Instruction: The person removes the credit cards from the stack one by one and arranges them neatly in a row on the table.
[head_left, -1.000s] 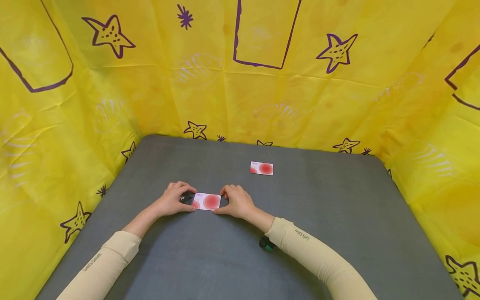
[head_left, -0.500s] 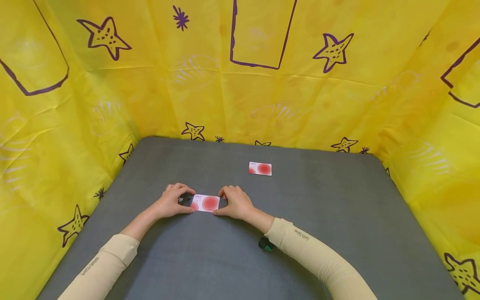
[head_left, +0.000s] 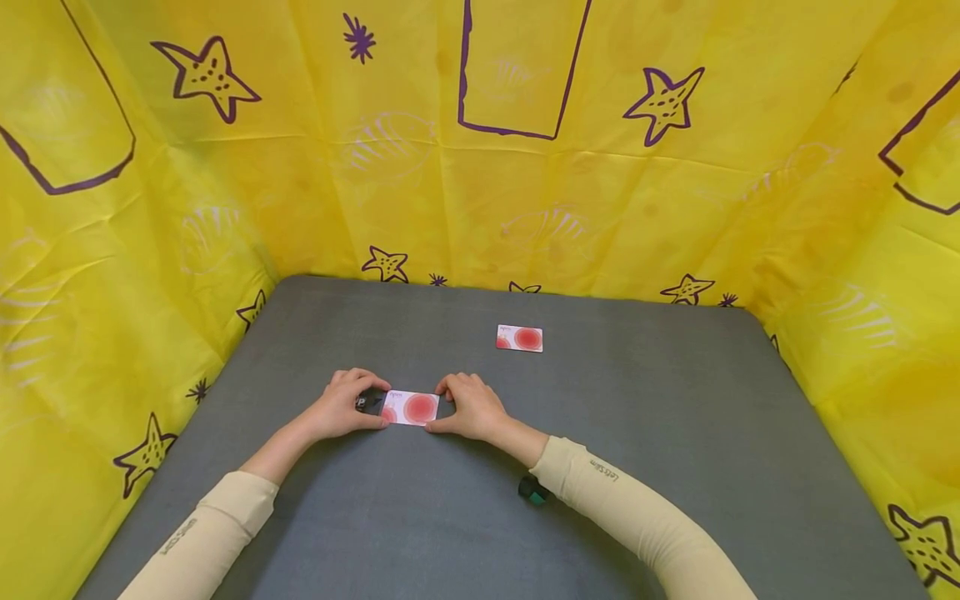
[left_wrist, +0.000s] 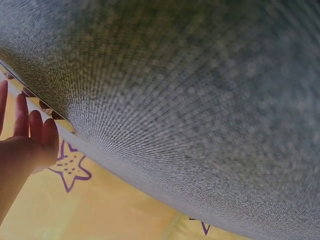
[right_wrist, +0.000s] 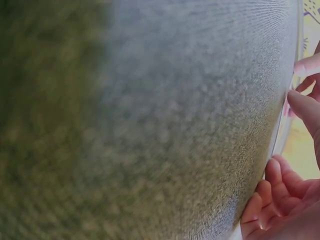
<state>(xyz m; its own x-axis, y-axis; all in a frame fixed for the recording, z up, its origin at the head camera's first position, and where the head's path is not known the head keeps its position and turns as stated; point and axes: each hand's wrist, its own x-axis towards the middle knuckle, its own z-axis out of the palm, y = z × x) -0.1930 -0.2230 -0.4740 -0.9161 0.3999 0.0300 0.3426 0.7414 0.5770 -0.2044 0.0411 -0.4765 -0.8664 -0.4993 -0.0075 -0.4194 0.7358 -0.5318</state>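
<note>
Both hands — left, right — fingers curled, pinching the near card's ends.

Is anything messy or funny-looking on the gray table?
Nothing is spilled or broken. One red-circle card lies alone, flat and apart. Both hands, left hand and right hand, hold another card flat, with something dark peeking out at its left end.

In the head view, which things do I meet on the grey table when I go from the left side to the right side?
Left hand → small black object beside its fingers → near card with red circles → right hand → far card with red circles → black and green object under the right forearm.
</note>
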